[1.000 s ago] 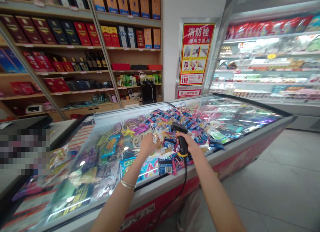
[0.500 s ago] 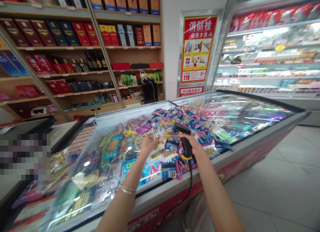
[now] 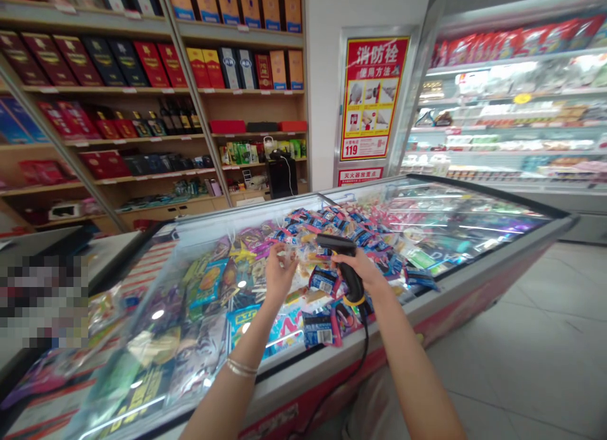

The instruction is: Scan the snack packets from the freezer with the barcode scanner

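My right hand (image 3: pixel 364 272) is wrapped round the grip of a black and yellow barcode scanner (image 3: pixel 351 282), its head pointing left over a heap of small packets. A dark cable runs down from its base. To its left, my left hand (image 3: pixel 279 277) is closed, with its fingertips pinching the edge of a clear plastic packet (image 3: pixel 287 256); the hand partly hides it. Blue snack packets with printed barcodes (image 3: pixel 324 279) lie just beneath the scanner. Another blue packet (image 3: pixel 318 329) rests nearer me on the freezer's glass top.
The packets lie on a glass-topped chest freezer (image 3: pixel 474 263) holding colourful wrapped goods. A counter (image 3: pixel 111 253) adjoins at left, with bagged goods nearby. Shelves of boxes (image 3: pixel 246 67) stand behind; a lit refrigerated display (image 3: pixel 521 117) is at right.
The scanner's head has swung a little to the left and now lies more level. My left hand's fingers have drawn in around the clear packet. The view has shifted slightly.
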{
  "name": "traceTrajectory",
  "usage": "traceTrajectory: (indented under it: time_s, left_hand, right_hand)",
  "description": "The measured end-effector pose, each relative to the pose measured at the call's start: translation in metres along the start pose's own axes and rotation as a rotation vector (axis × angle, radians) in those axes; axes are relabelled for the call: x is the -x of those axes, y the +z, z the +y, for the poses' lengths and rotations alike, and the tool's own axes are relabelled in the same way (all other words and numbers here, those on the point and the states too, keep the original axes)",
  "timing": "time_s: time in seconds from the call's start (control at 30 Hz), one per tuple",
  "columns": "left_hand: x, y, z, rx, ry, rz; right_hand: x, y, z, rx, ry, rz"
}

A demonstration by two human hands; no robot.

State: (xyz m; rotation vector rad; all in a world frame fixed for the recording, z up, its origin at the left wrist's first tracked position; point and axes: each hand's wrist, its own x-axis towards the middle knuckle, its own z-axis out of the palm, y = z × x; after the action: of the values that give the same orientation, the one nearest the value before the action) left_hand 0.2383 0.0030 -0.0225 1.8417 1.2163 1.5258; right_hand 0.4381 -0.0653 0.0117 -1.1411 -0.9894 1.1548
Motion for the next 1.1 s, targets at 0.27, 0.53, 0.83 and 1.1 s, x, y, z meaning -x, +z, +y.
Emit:
traceTrajectory:
  time_s: [0.27, 0.53, 0.83, 1.1]
  left_hand:
    - [0.003, -0.002, 0.001, 0.03, 0.008, -0.055]
    - [0.002, -0.006, 0.008, -0.049, -0.012, -0.008]
    - [0.003, -0.006, 0.01, -0.035, 0.007, -0.021]
    - [0.002, -0.007, 0.003, -0.026, 0.026, -0.018]
  right_hand:
    - [0.008, 0.014, -0.026, 0.183, -0.01, -0.018]
    - [0.004, 0.017, -0.01, 0.325, 0.024, -0.006]
    - [0.007, 0.026, -0.01, 0.247, 0.038, 0.011]
    - [0.007, 0.026, -0.008, 0.274, 0.022, 0.011]
